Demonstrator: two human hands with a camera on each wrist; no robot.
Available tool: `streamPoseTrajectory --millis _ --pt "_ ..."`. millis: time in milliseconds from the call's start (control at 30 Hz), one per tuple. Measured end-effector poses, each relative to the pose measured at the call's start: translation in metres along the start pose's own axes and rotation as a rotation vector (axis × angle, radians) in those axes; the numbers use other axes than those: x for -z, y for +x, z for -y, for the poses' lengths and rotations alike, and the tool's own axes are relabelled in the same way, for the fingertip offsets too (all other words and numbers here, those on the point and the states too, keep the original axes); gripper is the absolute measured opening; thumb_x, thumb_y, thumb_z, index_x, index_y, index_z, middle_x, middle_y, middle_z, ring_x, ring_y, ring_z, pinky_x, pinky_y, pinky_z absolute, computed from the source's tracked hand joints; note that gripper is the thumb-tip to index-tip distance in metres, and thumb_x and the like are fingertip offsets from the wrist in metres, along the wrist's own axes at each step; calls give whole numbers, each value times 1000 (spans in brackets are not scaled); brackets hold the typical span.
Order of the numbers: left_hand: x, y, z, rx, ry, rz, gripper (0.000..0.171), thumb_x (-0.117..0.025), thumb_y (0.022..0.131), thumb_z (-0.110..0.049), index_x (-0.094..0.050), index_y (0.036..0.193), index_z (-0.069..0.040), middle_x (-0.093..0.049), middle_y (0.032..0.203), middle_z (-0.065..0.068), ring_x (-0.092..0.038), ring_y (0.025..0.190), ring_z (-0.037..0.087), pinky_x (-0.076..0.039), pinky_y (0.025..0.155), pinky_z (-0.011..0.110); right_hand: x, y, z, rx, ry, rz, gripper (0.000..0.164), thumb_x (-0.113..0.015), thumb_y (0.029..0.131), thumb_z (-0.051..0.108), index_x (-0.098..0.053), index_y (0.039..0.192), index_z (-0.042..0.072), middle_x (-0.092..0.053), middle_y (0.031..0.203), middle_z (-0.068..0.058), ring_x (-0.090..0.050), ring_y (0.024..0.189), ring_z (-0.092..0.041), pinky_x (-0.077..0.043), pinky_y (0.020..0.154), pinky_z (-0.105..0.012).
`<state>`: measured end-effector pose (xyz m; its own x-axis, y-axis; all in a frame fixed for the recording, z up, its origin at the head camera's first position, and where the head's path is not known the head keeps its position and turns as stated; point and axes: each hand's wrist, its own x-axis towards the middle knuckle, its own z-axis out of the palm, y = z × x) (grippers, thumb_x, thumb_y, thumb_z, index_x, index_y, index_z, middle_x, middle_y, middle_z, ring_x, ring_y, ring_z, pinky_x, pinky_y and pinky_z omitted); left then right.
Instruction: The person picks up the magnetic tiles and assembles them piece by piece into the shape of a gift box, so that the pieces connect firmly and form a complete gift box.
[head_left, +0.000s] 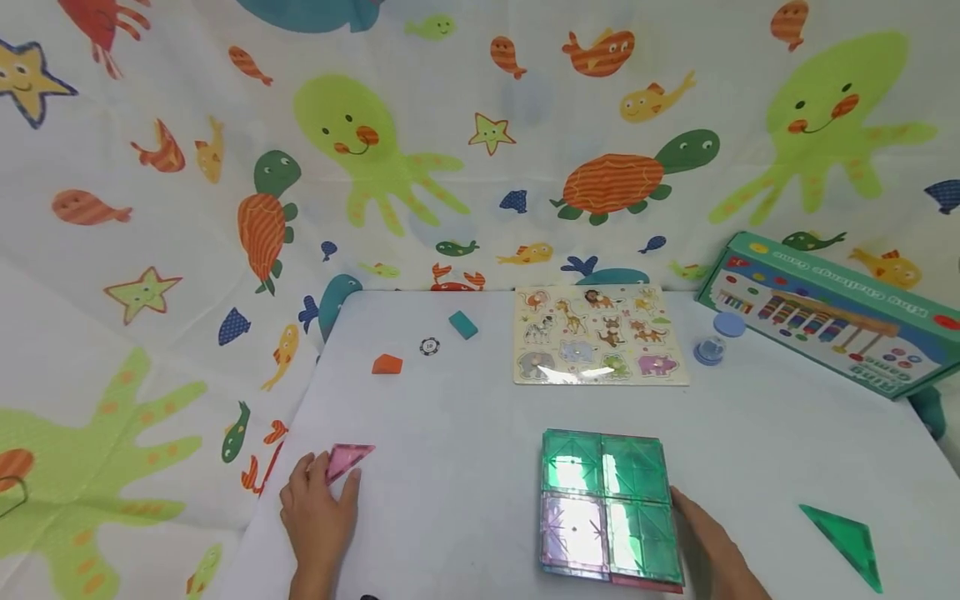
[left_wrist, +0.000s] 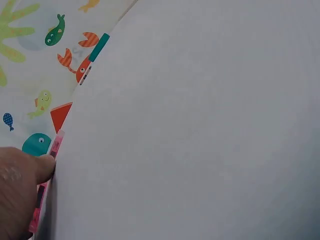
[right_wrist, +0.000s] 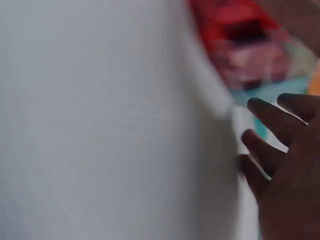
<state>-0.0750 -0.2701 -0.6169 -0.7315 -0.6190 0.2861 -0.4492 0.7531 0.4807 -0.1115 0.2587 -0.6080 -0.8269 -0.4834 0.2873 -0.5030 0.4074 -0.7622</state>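
In the head view, my left hand (head_left: pixel 321 521) pinches a pink triangular magnetic tile (head_left: pixel 347 459) between thumb and fingers at the table's left side. The left wrist view shows the thumb on the edge of this pink tile (left_wrist: pixel 55 145), which is seen side-on. Near the front, a square stack of translucent magnetic tiles (head_left: pixel 633 467) has three green squares and a pale purple one on top, with reddish edges beneath. My right hand (head_left: pixel 708 533) is at the stack's right side, partly hidden by it. Its fingers (right_wrist: pixel 272 120) look spread and fairly straight in the blurred right wrist view.
A green triangular tile (head_left: pixel 847 540) lies at the right. Behind are an animal puzzle board (head_left: pixel 555 367), a game box (head_left: pixel 832 312), a small blue-lidded container (head_left: pixel 709 350), an orange block (head_left: pixel 387 364), a teal block (head_left: pixel 463 324) and a round chip (head_left: pixel 429 346).
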Motion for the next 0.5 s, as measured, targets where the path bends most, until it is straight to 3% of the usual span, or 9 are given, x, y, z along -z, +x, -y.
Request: streamPoseTrajectory --millis 67,133,233,367,500 --pt "0 0 3 -1 -16 -19 53 -72 82 -30 -56 127 -6 -44 135 16 -36 118 40 -28 84 56 -8 -5 -3 -92 -74 7 124 -89 46 35 -23 150 15 -30 147 5 -11 132 13 -28 98 -66" --pt "-2 -1 1 -5 -52 -40 47 -74 81 -27 -61 121 -7 -49 131 14 -38 115 39 -29 83 55 -12 -8 -4 -151 -137 -3 116 -88 49 38 -29 147 22 -34 144 4 -10 130 14 -32 78 -75" --pt "-6 -2 -6 -2 -124 -51 42 -76 79 -21 -62 117 -10 -57 118 10 -45 106 32 -31 81 48 -13 -11 -5 -168 -166 -18 116 -88 47 38 -32 146 21 -39 141 -3 -10 130 14 -32 79 -75" --pt "-9 -7 -25 -5 -257 1 35 -77 79 -15 -60 110 -19 -63 94 -3 -54 86 14 -38 74 32 -13 -13 -7 -163 -164 -28 121 -89 41 39 -32 146 20 -38 140 -2 -10 129 16 -32 79 -74" --pt "-11 -22 -59 -108 -435 88 27 -77 79 -15 -62 99 -23 -64 84 -12 -58 76 5 -44 66 22 -16 -13 -9 -157 -124 -16 120 -89 43 39 -31 146 19 -35 142 -2 -11 132 12 -24 90 -75"
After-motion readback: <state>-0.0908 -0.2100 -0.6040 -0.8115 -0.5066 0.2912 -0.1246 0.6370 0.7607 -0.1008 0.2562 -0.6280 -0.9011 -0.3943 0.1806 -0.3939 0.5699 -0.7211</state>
